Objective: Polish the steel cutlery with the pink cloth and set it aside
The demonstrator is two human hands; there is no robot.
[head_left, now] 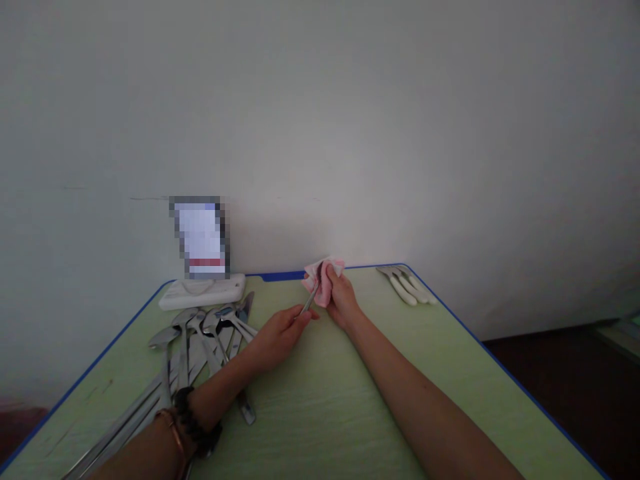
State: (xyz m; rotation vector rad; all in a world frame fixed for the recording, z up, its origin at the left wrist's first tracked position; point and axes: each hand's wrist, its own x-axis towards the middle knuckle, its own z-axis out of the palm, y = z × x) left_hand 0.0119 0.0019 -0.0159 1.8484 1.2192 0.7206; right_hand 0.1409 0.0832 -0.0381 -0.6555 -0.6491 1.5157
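My left hand (280,333) pinches the handle of a metal utensil (311,299) and holds it up over the middle of the green table (350,400). My right hand (340,297) is closed around a pink cloth (325,279), which wraps the utensil's upper end. Whether it is a spoon or a fork I cannot tell, as the cloth hides its head. Both hands sit near the table's far edge.
A pile of several metal spoons and knives (210,333) lies at the left. Three white-handled utensils (407,285) lie at the far right corner. A white stand (203,291) with a blurred item on it sits at the back left, against the wall.
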